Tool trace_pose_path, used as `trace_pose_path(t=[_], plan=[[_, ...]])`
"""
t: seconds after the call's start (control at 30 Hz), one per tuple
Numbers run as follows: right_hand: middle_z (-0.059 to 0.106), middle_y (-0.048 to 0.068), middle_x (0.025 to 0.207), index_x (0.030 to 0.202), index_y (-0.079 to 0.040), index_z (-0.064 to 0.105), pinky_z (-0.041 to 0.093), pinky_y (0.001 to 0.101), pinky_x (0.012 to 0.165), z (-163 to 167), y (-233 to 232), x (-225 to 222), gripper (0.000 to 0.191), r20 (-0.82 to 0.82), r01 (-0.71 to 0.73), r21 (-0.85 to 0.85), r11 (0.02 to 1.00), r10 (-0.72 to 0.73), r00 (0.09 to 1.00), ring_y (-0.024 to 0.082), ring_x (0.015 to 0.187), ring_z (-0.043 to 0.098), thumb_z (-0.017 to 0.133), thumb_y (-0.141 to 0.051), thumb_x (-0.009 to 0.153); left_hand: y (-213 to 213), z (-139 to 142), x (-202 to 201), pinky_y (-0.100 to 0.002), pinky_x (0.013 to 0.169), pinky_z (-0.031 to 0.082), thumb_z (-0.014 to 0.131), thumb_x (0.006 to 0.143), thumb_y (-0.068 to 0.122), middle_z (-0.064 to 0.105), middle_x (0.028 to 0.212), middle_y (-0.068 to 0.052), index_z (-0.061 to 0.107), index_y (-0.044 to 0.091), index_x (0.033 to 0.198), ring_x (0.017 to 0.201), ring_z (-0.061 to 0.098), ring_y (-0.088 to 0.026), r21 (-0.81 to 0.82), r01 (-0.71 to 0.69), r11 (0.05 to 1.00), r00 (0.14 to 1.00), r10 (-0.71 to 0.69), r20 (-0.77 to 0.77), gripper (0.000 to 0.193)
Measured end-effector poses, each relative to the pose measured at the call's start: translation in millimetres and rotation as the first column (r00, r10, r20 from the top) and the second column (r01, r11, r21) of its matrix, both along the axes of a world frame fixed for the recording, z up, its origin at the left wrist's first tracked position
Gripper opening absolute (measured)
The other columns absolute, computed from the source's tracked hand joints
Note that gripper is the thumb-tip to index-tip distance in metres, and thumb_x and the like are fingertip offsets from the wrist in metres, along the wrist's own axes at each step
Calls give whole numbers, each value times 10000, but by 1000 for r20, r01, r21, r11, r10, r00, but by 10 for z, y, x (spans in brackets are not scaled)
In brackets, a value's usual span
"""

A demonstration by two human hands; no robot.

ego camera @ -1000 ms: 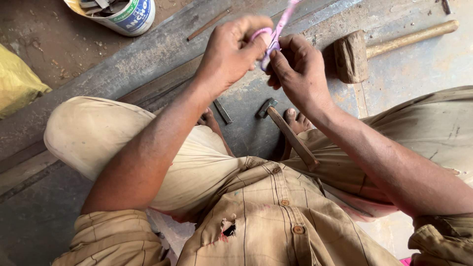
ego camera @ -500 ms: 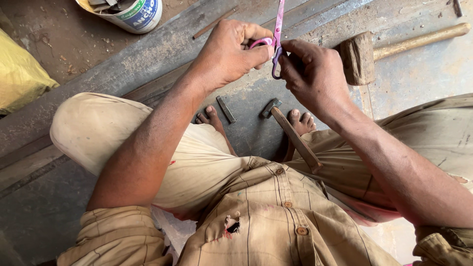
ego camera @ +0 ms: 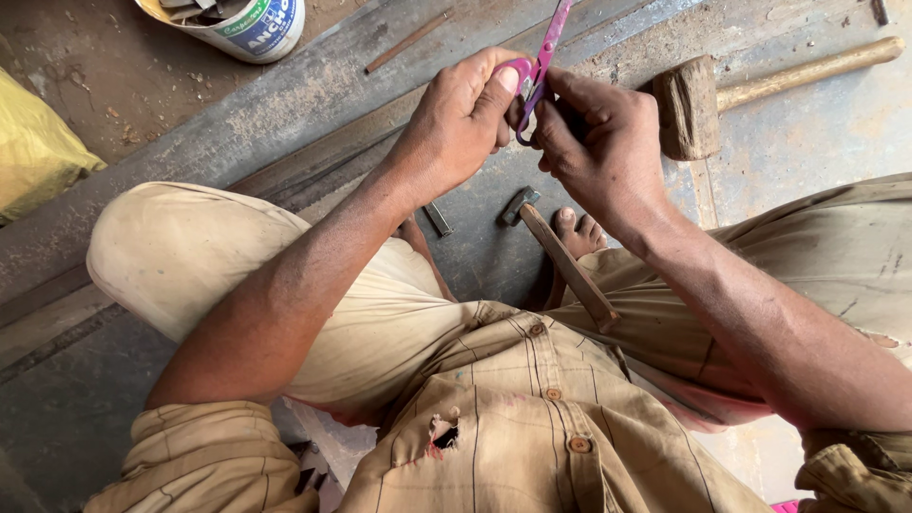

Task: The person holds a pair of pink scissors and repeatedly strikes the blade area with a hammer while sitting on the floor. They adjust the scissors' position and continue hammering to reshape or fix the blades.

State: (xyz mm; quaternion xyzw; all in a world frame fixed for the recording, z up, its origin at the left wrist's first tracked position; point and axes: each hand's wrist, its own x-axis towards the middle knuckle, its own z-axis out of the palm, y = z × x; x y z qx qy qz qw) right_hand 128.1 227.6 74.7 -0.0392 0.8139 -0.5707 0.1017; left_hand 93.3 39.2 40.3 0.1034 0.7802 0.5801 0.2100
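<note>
1. You sit on the floor (ego camera: 171,123) with your knees bent and your hands up in front of you.
2. Your left hand (ego camera: 456,123) is curled around the pink scissors (ego camera: 538,66). Your thumb lies on the pink handle and your fingers are bent tight around it.
3. Your right hand (ego camera: 598,133) is just beside the left one and touches the scissors too. Its fingers are bent and pinch the scissors from the other side.
4. The scissors are up in the air between your two hands, over the floor. The pink blades point up and away from you, to the top edge of the view.
5. You cannot tell if the blades are apart or together, as they look like one thin pink strip.
6. A small hammer (ego camera: 560,256) lies under your hands, near your bare toes (ego camera: 579,228). Its metal head is far from you and its wooden handle points back at your lap.
7. A big wooden mallet (ego camera: 689,104) lies on the floor to the right of your right hand.
8. A white tub (ego camera: 242,24) stands at the top left, well apart from your hands.
9. A yellow bag (ego camera: 33,152) sits at the left edge.
10. A thin rod (ego camera: 408,40) lies on the floor near the tub.
</note>
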Motion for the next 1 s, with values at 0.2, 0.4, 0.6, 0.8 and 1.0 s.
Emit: trace_pose_path(t=[0.2,0.4,0.6,0.8,1.0], plan=[[760,72,864,1356,-9,670,613,238,596,30,3,-67,297,-67,-88,87,992,94,993,91,702,724,656,-77,1067,-55,218,-37,-280,610,544,502,1090,176,692,831,-13,630,9,1292,692,642,-66,-125,-14,992,988,-5,-154,292],[763,74,910,1197,7,633,633,236,636,54,-38,-77,184,41,-35,-69,997,38,998,88,747,742,663,-96,1047,-136,345,-125,-241,627,567,667,999,136,721,827,-2,710,-11,1134,710,656,-36,-30,-19,999,998,18,-52,204],[752,75,909,1136,7,654,628,235,660,-44,-53,-52,131,196,-36,-190,981,74,978,87,751,726,648,-105,1069,-212,287,-77,-235,614,518,693,970,108,724,796,4,779,35,1119,702,628,-38,-102,39,994,984,-56,-167,186],[760,71,917,1103,19,655,657,241,673,-50,-34,-23,117,159,-65,-137,988,87,983,94,758,748,633,-90,1065,-277,245,-107,-246,599,521,706,943,77,715,819,-13,768,20,1177,691,634,-70,-178,31,983,942,-89,-325,248],[736,89,889,1092,28,655,643,262,644,-5,50,-33,97,147,-3,-97,995,17,989,112,744,732,638,-66,1078,-343,257,-99,-224,651,560,704,927,92,746,848,-3,763,15,1177,720,671,-56,-187,5,982,970,-50,-237,268]])
